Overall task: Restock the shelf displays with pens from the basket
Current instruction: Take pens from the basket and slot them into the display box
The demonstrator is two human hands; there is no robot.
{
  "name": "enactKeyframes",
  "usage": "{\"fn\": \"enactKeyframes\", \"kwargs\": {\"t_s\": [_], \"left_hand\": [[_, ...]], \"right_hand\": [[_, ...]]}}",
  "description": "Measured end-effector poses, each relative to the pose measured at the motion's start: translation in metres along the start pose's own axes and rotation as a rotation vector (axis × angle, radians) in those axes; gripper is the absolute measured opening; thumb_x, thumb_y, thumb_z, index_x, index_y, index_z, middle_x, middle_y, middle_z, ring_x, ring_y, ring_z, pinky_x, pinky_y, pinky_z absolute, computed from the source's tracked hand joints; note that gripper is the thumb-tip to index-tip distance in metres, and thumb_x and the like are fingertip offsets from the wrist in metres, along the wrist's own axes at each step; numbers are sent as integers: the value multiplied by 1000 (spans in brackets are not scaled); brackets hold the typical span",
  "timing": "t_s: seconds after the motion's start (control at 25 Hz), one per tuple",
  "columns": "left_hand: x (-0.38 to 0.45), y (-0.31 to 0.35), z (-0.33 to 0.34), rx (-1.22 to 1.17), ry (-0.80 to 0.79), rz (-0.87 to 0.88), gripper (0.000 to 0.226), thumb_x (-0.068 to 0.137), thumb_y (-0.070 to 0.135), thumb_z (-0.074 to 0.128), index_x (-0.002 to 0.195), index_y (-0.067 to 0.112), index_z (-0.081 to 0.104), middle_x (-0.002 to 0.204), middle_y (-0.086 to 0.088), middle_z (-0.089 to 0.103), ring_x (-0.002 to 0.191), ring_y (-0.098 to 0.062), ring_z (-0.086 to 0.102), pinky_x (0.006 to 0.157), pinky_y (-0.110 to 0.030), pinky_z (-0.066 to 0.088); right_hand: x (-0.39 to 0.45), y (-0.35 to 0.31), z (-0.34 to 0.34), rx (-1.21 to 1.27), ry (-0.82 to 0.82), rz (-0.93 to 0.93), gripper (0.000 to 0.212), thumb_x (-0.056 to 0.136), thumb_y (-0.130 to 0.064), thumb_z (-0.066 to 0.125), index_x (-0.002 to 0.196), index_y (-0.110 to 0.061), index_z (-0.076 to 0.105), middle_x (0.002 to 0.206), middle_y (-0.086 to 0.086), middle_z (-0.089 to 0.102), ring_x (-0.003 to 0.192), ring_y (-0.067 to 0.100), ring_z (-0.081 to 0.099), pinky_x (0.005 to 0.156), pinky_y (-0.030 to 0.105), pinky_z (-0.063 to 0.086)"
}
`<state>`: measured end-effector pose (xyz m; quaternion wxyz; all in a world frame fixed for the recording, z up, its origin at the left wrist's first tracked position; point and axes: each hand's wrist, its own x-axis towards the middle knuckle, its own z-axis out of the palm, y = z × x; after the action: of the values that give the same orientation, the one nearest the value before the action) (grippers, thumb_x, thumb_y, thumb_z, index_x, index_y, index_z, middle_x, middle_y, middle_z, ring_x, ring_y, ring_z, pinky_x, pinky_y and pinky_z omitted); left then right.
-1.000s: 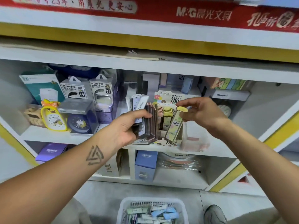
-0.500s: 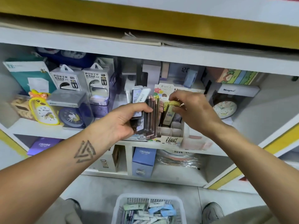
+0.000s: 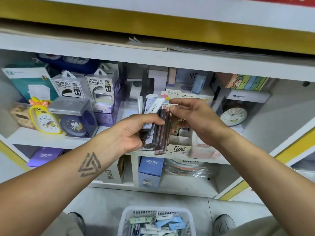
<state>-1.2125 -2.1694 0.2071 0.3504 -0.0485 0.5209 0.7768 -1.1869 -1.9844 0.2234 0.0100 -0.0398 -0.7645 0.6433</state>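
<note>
My left hand (image 3: 133, 133) grips a stack of slim pen-refill packs (image 3: 159, 132), brown ones at the right of the stack and white and lilac ones at the left. It holds them upright in front of the middle shelf. My right hand (image 3: 196, 118) is at the top right of the stack, its forefinger and thumb pinching the top of the outermost brown pack. Behind both hands stands the white cardboard display box (image 3: 180, 149) marked 0.7 HB 100, with divided slots. The white basket (image 3: 127, 218) with several pastel packs sits on the floor below.
Left of the display box are a yellow duck clock (image 3: 45, 119), a blue clock in a clear case (image 3: 75, 125) and power bank boxes (image 3: 100, 87). A white alarm clock (image 3: 236, 115) stands to the right. Blue CRUHRE boxes (image 3: 150, 171) fill the lower shelf. My shoes (image 3: 223, 222) flank the basket.
My right hand lowered the yellow-capped pack into the display box, let it go, and came back to the top of the stack. My left hand kept its hold; the view tilted downward.
</note>
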Motion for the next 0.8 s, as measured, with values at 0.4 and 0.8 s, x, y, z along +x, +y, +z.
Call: {"fn": "enactKeyframes", "kwargs": {"t_s": [0.4,0.8], "left_hand": [[-3,9,-10,-60,125,17,28,65,-7,70,91,1,71,92,-22,74,75,-31,74,60,-47,60],[-7,9,-7,-89,126,45,41,58,-6,72,99,-1,68,91,-22,74,74,-30,74,57,-43,59]], "right_hand": [[0,-13,-16,-168,150,-207,28,85,11,64,96,-14,69,96,4,72,79,21,73,70,32,60],[-6,10,-18,-1044,96,-627,30,86,4,64,110,-14,67,106,-3,69,90,20,64,76,36,52]]}}
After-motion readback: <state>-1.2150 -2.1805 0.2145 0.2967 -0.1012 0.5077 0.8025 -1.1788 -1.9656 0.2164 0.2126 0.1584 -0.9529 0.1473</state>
